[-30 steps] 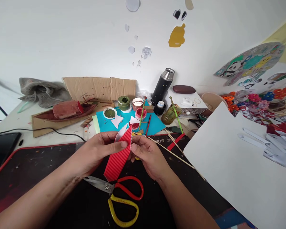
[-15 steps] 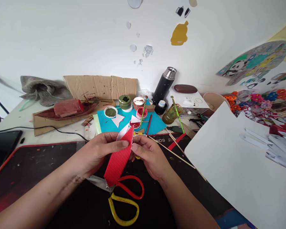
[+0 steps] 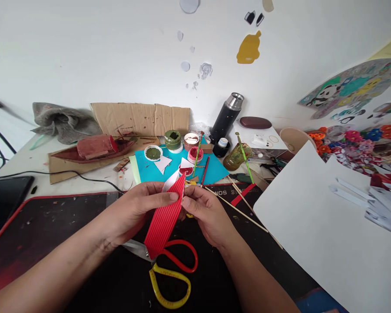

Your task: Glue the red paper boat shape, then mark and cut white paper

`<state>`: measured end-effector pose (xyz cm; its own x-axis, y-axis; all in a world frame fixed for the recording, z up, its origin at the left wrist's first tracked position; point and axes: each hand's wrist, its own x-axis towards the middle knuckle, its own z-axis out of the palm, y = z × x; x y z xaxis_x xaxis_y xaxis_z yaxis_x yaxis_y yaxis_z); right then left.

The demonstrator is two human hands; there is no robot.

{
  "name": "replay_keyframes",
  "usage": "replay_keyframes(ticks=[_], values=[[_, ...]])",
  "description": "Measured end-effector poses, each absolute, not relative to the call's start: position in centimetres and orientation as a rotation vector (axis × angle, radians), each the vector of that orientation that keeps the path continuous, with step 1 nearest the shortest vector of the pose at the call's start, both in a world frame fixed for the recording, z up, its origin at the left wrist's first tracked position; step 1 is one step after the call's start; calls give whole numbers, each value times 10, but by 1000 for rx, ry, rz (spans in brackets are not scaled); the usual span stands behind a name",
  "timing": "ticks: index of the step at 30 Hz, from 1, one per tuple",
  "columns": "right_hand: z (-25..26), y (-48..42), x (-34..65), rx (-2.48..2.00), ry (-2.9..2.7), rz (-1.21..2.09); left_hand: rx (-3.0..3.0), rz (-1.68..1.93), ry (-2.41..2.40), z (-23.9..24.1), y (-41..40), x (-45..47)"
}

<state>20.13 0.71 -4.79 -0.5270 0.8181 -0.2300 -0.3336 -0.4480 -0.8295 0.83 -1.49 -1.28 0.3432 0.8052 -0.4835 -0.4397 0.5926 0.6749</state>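
left hand and right hand pinching red corrugated strip — fingers closed, scissors beneath

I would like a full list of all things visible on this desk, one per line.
corrugated strip: one, red, held between both hands
scissors: one pair, red and yellow, on the mat
mat: one, black with red edge, near side
paper sheet: one, white, right side
flask: one, black, by the wall
paint pots: about four, green and red, around the card
card: one, blue, middle
model boat: one, dark red, left
cloth: one, grey, far left
left hand: one, pinching the strip
right hand: one, pinching the strip
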Motion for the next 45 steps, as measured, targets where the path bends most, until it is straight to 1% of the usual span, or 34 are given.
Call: replay_keyframes(ticks=[21, 35, 45], values=[[-47, 5, 201, -806, -971, 2028, 519, 830, 914, -12, -17, 7], [-54, 10, 201, -815, -954, 2054, 702, 948, 895, -7, -15, 10], [-55, 9, 199, -842, -948, 2066, 666, 882, 942, -9, -14, 7]])
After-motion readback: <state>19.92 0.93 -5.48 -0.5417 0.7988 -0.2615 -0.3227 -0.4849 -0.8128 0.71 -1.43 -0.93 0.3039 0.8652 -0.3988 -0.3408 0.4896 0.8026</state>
